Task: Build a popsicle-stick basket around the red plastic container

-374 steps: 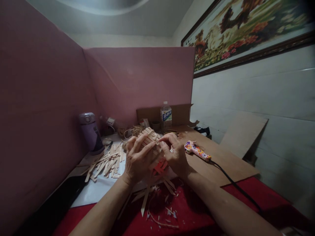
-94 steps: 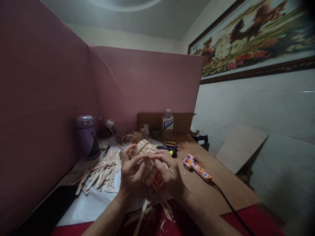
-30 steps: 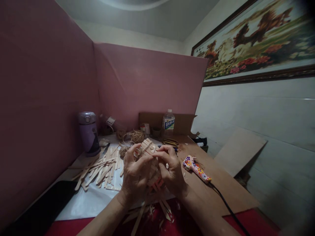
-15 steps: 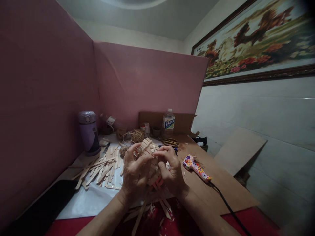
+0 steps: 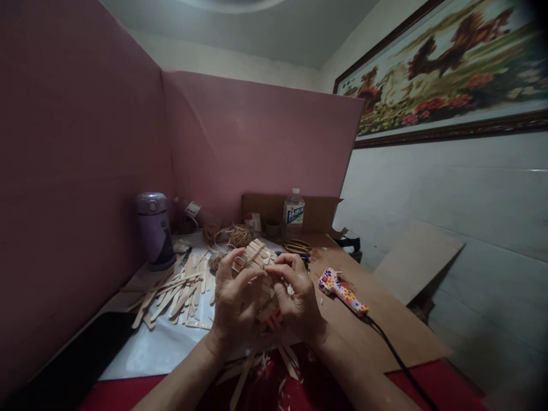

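Note:
Between my hands is a small craft piece built of wooden craft sticks (image 5: 256, 249), tilted up, with a pale flower-like shape near its top. My left hand (image 5: 234, 294) grips it from the left side, thumb reaching across the front. From the right, my right hand (image 5: 297, 294) is closed on it too, its fingertips meeting my left thumb at the middle. Whatever tiny part lies between the fingertips is too small to make out. Below my palms shows something orange-red (image 5: 274, 319), partly hidden. Loose craft sticks (image 5: 244, 379) lie beneath on the red cloth.
Many craft sticks (image 5: 184, 297) are heaped at left beside a purple flask (image 5: 154, 231). Twine balls (image 5: 240, 235), scissors (image 5: 297, 246) and a plastic bottle (image 5: 294, 212) stand behind. At right, a flowered glue gun (image 5: 342, 292) with a black cord lies on cardboard (image 5: 385, 337).
My right fingers have shifted slightly, the thumb and fingertips drawing closer together on the craft piece. My left hand stays nearly as it was.

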Motion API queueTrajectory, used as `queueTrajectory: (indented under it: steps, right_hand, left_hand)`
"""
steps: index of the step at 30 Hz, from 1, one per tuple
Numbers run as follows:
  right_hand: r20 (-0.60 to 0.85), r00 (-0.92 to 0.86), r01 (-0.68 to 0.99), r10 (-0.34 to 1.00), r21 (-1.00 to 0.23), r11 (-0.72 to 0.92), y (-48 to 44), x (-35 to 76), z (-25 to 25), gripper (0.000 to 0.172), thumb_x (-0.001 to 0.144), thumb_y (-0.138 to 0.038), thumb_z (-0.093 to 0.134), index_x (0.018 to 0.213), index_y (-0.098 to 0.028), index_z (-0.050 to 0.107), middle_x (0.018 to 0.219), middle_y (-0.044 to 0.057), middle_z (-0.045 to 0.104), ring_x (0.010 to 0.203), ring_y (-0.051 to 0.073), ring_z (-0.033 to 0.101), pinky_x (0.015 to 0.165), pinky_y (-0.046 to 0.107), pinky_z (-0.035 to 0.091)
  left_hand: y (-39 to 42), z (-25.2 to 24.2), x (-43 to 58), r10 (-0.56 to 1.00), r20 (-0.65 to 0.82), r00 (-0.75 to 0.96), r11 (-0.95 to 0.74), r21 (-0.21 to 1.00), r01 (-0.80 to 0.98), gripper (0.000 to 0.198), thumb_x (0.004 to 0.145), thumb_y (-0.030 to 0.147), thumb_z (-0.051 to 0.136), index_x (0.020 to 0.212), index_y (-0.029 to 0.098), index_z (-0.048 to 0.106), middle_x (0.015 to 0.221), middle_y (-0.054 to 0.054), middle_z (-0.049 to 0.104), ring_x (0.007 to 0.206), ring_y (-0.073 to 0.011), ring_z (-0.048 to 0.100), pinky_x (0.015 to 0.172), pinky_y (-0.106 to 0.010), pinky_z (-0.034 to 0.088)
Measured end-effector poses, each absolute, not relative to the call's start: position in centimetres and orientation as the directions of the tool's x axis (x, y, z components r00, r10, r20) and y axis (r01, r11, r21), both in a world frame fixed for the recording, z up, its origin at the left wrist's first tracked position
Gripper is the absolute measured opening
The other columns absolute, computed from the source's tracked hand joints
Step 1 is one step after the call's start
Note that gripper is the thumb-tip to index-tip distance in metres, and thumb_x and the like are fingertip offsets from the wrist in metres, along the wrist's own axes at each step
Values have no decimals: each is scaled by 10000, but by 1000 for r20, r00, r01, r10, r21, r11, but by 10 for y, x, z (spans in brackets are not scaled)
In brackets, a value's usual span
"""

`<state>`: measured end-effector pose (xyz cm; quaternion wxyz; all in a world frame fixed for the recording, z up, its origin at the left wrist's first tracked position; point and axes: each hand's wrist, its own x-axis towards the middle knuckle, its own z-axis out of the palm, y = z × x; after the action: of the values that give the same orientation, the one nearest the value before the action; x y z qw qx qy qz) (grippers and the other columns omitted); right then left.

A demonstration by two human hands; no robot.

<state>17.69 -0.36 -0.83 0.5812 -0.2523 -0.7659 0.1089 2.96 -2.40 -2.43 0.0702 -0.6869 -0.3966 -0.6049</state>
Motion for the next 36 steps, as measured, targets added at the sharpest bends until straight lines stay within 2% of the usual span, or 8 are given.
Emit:
queueTrajectory:
  steps: [6, 12, 17, 22, 26, 30, 36]
  right_hand:
    - [829, -210, 261, 518, -463, 847, -3, 177, -8, 341, 778, -67, 487, 993, -241, 686, 996, 56, 509, 982, 214, 518, 863, 390, 463]
    - [826, -205, 246, 525, -476, 844, -3, 177, -7, 335, 788, -76, 478, 991, -245, 685, 990, 52, 514, 981, 211, 523, 859, 386, 469]
    - [816, -217, 257, 536, -482, 838, -3, 177, -6, 199, 845, -156, 529, 981, -226, 655, 1007, 61, 534, 991, 211, 530, 881, 379, 461]
    - [823, -169, 296, 543, -483, 824, -2, 173, -8, 89, 869, -190, 542, 880, -213, 627, 969, 57, 548, 955, 202, 536, 857, 372, 458]
    - [838, -141, 274, 528, -480, 834, -1, 173, -8, 90, 874, -177, 522, 863, -212, 604, 950, 54, 560, 915, 192, 545, 804, 350, 465]
    - [821, -113, 219, 560, -529, 820, -4, 174, -2, 107, 891, -217, 517, 809, -210, 585, 898, 45, 553, 850, 177, 543, 739, 313, 464]
    - [793, -85, 187, 604, -583, 791, -5, 173, 0, 174, 886, -250, 557, 728, -199, 610, 882, 42, 557, 847, 169, 549, 742, 300, 457]
  left_hand:
    - [-20, -27, 30, 451, 890, -76, -660, 389, 642, 226, 848, 163, 556, 1053, 231, 623, 1331, -85, 406, 1211, -248, 461, 987, -425, 432]
    - [-19, -24, 30, 432, 899, -71, -662, 370, 652, 197, 827, 138, 593, 994, 231, 643, 1310, -80, 413, 1205, -245, 462, 970, -412, 437]
    - [-20, -23, 29, 435, 898, -64, -653, 363, 664, 195, 827, 133, 591, 1004, 212, 617, 1311, -93, 426, 1206, -251, 455, 995, -434, 406]
    - [-21, -22, 31, 436, 898, -64, -658, 367, 657, 159, 825, 152, 597, 975, 203, 610, 1298, -97, 434, 1196, -254, 459, 983, -427, 408]
    - [-22, -22, 33, 435, 899, -60, -669, 367, 646, 95, 838, 149, 577, 911, 201, 611, 1294, -95, 429, 1207, -254, 456, 982, -420, 411]
    - [-22, -24, 33, 434, 899, -62, -667, 367, 648, 125, 831, 152, 591, 933, 215, 627, 1311, -87, 422, 1209, -252, 469, 994, -422, 417]
    - [-23, -24, 35, 422, 904, -66, -666, 359, 653, 167, 818, 163, 621, 965, 234, 659, 1333, -74, 401, 1208, -255, 472, 971, -417, 445]
